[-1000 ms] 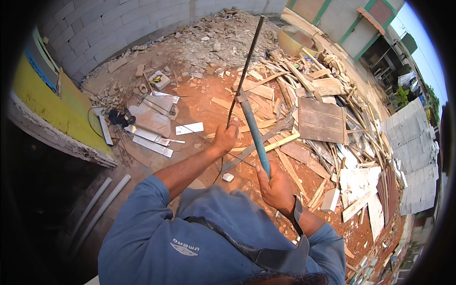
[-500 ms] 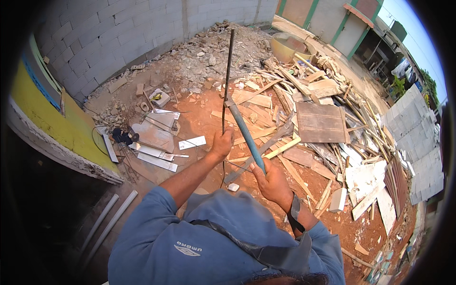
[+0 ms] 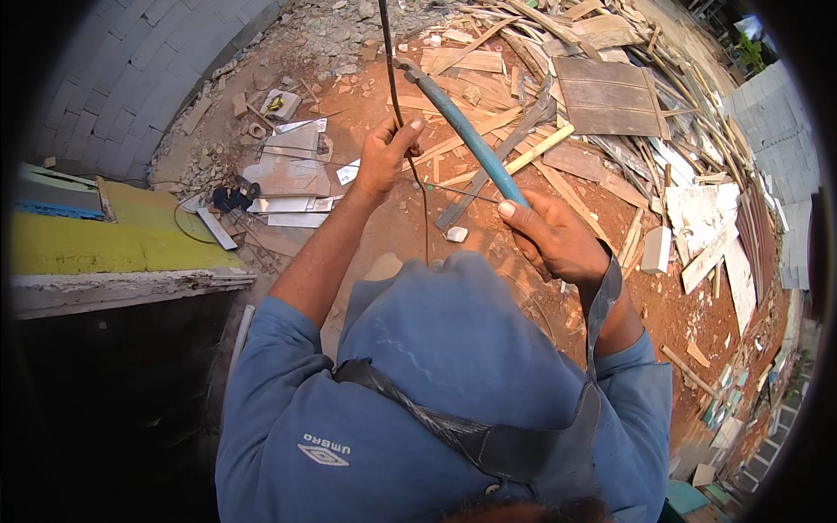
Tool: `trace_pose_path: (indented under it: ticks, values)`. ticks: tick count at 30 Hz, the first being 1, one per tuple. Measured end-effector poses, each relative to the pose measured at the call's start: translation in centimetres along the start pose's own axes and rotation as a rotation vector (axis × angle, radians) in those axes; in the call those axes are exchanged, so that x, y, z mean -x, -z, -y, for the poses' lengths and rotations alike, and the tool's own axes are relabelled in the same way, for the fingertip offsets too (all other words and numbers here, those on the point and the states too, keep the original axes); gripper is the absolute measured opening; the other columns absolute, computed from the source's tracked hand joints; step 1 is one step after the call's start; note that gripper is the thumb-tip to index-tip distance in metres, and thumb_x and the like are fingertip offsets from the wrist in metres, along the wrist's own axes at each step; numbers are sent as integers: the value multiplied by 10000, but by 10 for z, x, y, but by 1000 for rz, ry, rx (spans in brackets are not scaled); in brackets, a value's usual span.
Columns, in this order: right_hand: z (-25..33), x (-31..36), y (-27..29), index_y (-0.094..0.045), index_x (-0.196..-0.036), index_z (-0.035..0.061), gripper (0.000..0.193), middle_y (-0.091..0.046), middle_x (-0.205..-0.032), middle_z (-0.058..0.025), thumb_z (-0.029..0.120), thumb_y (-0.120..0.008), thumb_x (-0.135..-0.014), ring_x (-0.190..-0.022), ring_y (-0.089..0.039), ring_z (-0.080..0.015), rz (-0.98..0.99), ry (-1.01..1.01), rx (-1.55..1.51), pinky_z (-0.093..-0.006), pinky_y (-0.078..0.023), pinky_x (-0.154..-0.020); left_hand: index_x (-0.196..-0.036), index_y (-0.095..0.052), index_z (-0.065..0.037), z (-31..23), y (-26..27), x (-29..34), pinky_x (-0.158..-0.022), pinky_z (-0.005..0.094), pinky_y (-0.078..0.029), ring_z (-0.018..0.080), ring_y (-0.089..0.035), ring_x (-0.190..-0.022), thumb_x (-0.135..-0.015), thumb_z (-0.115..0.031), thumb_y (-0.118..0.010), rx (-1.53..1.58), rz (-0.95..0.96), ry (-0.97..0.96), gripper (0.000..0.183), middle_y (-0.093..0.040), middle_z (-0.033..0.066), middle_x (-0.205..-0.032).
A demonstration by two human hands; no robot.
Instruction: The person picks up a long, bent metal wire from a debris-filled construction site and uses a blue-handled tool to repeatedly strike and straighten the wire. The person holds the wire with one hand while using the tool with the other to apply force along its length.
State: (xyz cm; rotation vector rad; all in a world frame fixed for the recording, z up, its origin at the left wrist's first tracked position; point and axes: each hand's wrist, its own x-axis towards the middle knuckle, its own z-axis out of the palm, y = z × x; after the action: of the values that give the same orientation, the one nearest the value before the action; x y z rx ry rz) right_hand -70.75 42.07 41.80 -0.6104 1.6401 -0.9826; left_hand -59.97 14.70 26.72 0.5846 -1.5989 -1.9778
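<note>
My left hand is closed around a long, thin, dark metal rod, which stands nearly upright, slightly bent, in front of me. My right hand grips the lower end of a teal bar tool, its thumb lying along the handle. The tool slants up to the left. Its bare metal, hooked head is close against the rod above my left hand; whether they touch I cannot tell. A second thin rod runs between my two hands, and how it is held is hidden.
Scrap planks and a brown panel lie piled to the right. At left are white strips, boards and a dark power tool on reddish soil. A block wall, rubble and a yellow wall bound that side.
The view has tipped downward and turned. My right hand and the teal tool have shifted right, and the tool slants more. The rod leans further left, with its top now out of view.
</note>
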Motion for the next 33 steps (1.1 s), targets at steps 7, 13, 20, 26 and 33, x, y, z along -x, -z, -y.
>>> trace_pose_path:
  ticks: [7,13,20,26,33]
  values:
    - [-108,-58,-20,-608,-1082,50,353,-435,-592,59,403,-603,-1083,-482,-419,-52,-225,37,142,-275,-360,-432,-1003,-633,-50,6,40,-15,-906,369,-587,154,-659,-869,-1061,-296,-677,143,-117,-69,257,-651,38,-905]
    - [-194,-84,-52,-680,-1026,-17,477,-680,-856,-206,451,-597,-1064,-840,-669,-298,-150,-287,304,-463,-505,-800,-999,-632,-37,4,72,-26,-876,348,-588,134,-603,-788,-1130,-391,-512,188,-83,-112,396,-552,4,-802]
    - [-188,-96,-96,-674,-1049,-35,520,-683,-838,-256,475,-575,-1068,-816,-688,-391,-131,-208,428,-487,-521,-780,-940,-528,-91,11,82,-50,-684,288,-457,94,-435,-712,-1151,-435,-428,36,29,-137,416,-417,-23,-787]
    - [-204,-122,-153,-648,-1007,-22,531,-700,-797,-267,502,-579,-1052,-815,-719,-445,-256,-267,363,-500,-544,-772,-912,-549,-96,17,83,-73,-662,269,-420,86,-439,-714,-1132,-446,-485,188,-55,-49,419,-439,-29,-781]
    - [-178,-137,-187,-639,-1005,-43,558,-701,-808,-300,512,-590,-1037,-838,-722,-478,-321,-326,296,-521,-554,-777,-917,-572,-96,26,86,-87,-734,282,-498,86,-476,-727,-1123,-453,-506,204,-23,-106,418,-458,-34,-782]
